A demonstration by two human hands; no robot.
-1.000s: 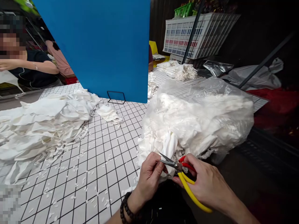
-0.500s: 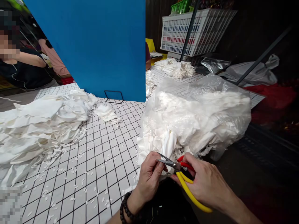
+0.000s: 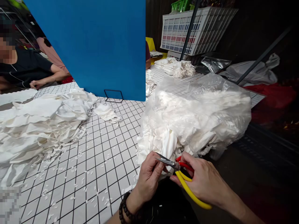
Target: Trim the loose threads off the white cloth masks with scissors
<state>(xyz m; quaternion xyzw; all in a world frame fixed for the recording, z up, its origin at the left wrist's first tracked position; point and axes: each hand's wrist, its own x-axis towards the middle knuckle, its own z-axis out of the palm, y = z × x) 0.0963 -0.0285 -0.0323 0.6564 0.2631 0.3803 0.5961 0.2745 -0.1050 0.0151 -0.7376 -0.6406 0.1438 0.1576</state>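
My right hand [image 3: 205,177] grips scissors [image 3: 177,165] with one red and one yellow handle, its fingers around the handles. The slim metal blades point left and lie almost together at the fingertips of my left hand [image 3: 150,177]. That left hand is pinched on a piece of white fabric [image 3: 167,147], though the exact bit between thumb and fingers is hidden. Behind both hands, a clear plastic bag [image 3: 224,109] full of white fabric pieces lies on its side, its mouth toward me. Dark beads circle my left wrist.
A heap of white fabric pieces [image 3: 46,124] covers the left of the grid-patterned tablecloth [image 3: 109,174], with small white snippets scattered nearby. A blue board [image 3: 100,49] stands behind. Farther back are another fabric stack [image 3: 175,67] and a white crate [image 3: 196,29]. A co-worker [image 3: 25,67] sits at left.
The scissors' blades have closed from slightly apart to nearly together. My left hand stays in place. The co-worker at left has lowered an arm to the table.
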